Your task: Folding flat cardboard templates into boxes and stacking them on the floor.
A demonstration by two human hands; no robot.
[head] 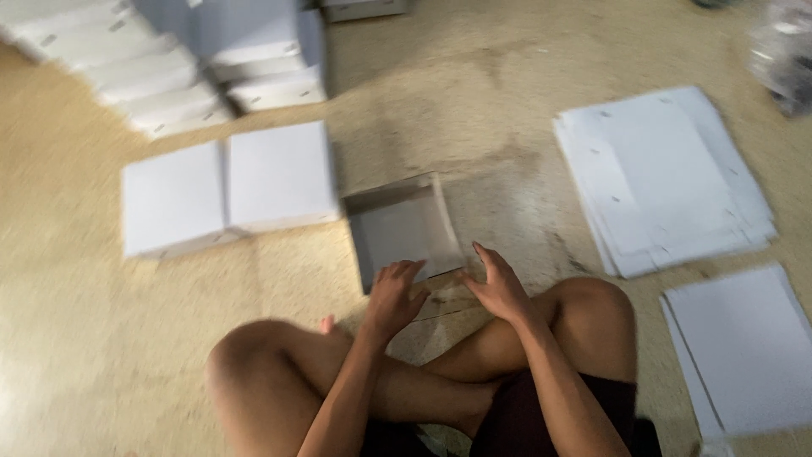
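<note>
Crossed bare knees (271,355) nearest the lens, dark shorts (550,415) beneath, seated on the tan floor (85,338).

Just past the knees, an open grey box tray (402,228), shallow, thin-walled, flat on the floor, mouth up, empty as far as seen. Near edge met by both hands. Left hand (393,296) laid on the near-left corner, fingers (404,272) spread and slightly curled, not closed round anything. Right hand (499,288) at the near-right corner, fingers (489,258) extended and open, tips against or just shy of the wall; blurred, contact not certain.

Handling, judged: thin folded card, so very light, easily lifted one-handed. Walls probably flexible, likely to bow or crease under a hard pinch; base stiffer. Surface matte, not slippery. Best taken by two opposite walls close to the corners, where the folds stiffen it, or from beneath the base.

Outward: to the left, two closed white boxes (228,190) side by side, touching. Beyond these, far left, stacked white boxes (161,76) in rows, taller pile (262,51) behind. To the right, well apart from the tray, a fanned stack of flat white card blanks (668,178); nearer right, a second neater pile of white sheets (744,347). Clear plastic bundle (782,51) at the top right corner, too blurred to tell.
</note>
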